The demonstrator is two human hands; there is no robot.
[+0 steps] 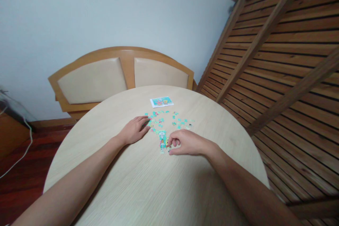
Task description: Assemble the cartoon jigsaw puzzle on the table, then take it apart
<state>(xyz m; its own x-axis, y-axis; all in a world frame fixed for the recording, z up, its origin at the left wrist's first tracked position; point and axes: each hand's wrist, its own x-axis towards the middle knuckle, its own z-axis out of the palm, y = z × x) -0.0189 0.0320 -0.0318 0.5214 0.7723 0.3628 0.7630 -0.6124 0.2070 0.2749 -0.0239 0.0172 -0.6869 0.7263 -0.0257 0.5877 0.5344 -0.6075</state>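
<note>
A partly joined jigsaw puzzle (162,141), with a pale cartoon figure on teal, lies flat near the middle of the table. At its right edge my right hand (189,142) has its fingers curled, with thumb and index closed at a small yellow puzzle piece (167,142) that they partly cover. My left hand (135,129) rests palm down to the left, fingers stretched out, its tips touching the edge of the loose puzzle pieces (154,114). More loose teal pieces (179,122) lie scattered beyond my right hand.
Behind the pieces lies a picture card (162,102) with cartoon figures. The round wooden table (127,190) has a padded bench back (92,81) at its far side. Wooden slats (286,77) lean at the right, and a white cable (31,137) hangs at the left.
</note>
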